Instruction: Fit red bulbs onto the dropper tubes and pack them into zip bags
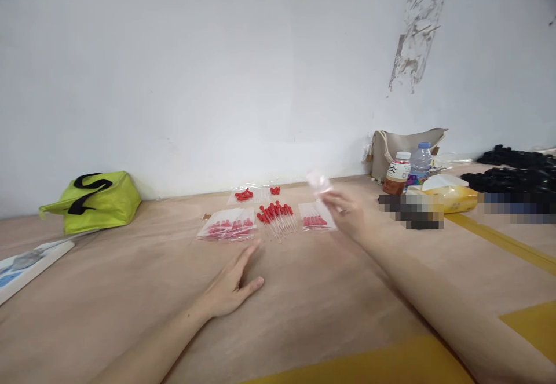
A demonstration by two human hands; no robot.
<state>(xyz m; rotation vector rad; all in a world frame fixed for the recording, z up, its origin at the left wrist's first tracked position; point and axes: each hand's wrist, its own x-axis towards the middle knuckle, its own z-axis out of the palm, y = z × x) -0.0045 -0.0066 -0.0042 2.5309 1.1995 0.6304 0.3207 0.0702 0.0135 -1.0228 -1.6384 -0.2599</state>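
My right hand (pixel 347 213) is raised over the right side of the work area. Its fingers pinch a small clear plastic bag (pixel 318 181), blurred by motion. My left hand (pixel 232 288) rests on the brown covered table with fingers outstretched and thumb apart, holding nothing. Beyond its fingertips lies a fanned row of droppers (pixel 275 216) with red bulbs and thin clear stems. Left of the row, stacked clear bags (pixel 228 226) contain red-bulbed pieces. Another filled bag (pixel 316 216) lies just below my right hand. Farther back, loose red bulbs (pixel 244 194) rest on clear plastic.
On the left stand a lime-green bag (pixel 102 198) and a white power strip (pixel 30 265). To the right are a beige bag (pixel 403 146), a brown drink bottle (pixel 397 174), a clear bottle (pixel 420 164), a yellow tissue pack (pixel 456 196) and a black pile (pixel 516 175). A wall borders the back.
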